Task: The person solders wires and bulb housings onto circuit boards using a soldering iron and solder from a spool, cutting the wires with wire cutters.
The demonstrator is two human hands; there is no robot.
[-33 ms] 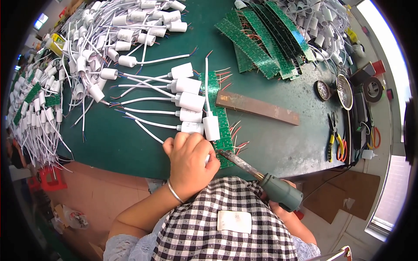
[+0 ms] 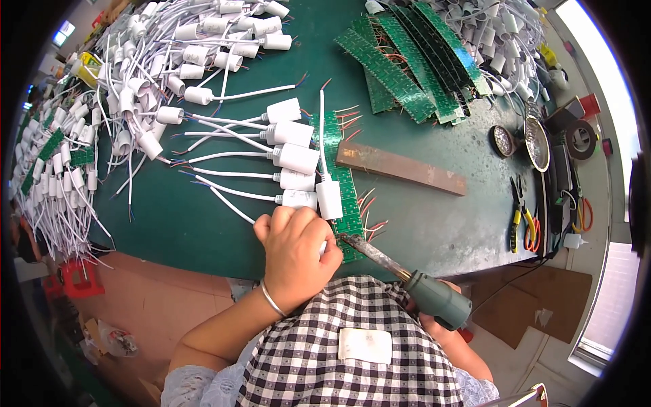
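A narrow green circuit board strip [image 2: 348,225] lies on the table before me, with red and white wires along its right side. My left hand [image 2: 298,247] is closed at its near end around a white lamp socket [image 2: 323,249], mostly hidden by my fingers; a white cable runs into the hand. My right hand [image 2: 439,324], partly covered by the handle, grips a soldering iron [image 2: 437,298] with a green handle. Its dark tip touches or hovers just over the strip beside my left fingers. One white socket [image 2: 329,199] lies across the strip, and several others lie left of it.
A brown bar [image 2: 407,169] lies right of the strip. Beyond it are stacked circuit boards [image 2: 407,61], a small round tin [image 2: 502,141] and a metal dish [image 2: 536,144]. Pliers [image 2: 516,217] lie near the right edge. A pile of white sockets [image 2: 135,88] fills the left.
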